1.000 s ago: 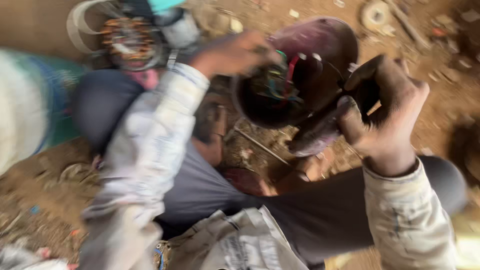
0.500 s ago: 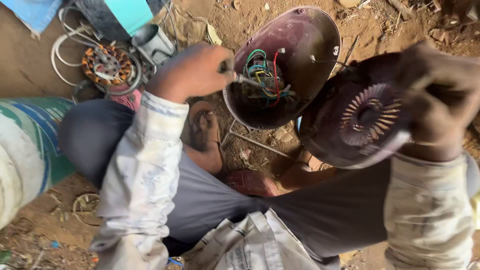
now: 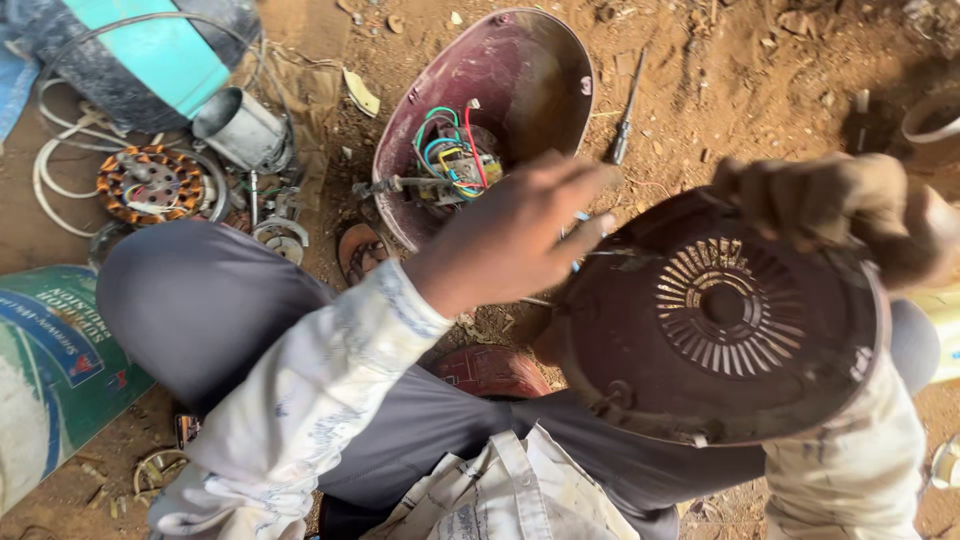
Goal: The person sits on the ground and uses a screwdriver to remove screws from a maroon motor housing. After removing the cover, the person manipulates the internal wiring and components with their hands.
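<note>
My right hand [image 3: 840, 210] is shut on the top rim of a round maroon vented cover [image 3: 720, 320], held tilted above my lap. My left hand [image 3: 510, 235] reaches across to the cover's left edge with its fingers stretched out against it. A bit of blue shows under those fingers, and I cannot tell whether it is held. Just beyond my left hand, a maroon bowl-shaped housing [image 3: 540, 70] lies on the dirt, open side up, with coloured wires [image 3: 450, 150] inside.
A screwdriver [image 3: 622, 130] lies right of the housing. At the left are a copper-wound stator [image 3: 150, 185], a grey metal can [image 3: 240, 130], a white cable [image 3: 45, 170] and a printed sack [image 3: 50, 360]. A red sandal [image 3: 490, 370] sits between my legs.
My left hand has let go of the housing's rim and moved right onto the cover. The cover has come lower and closer to me, its vented face now turned toward me.
</note>
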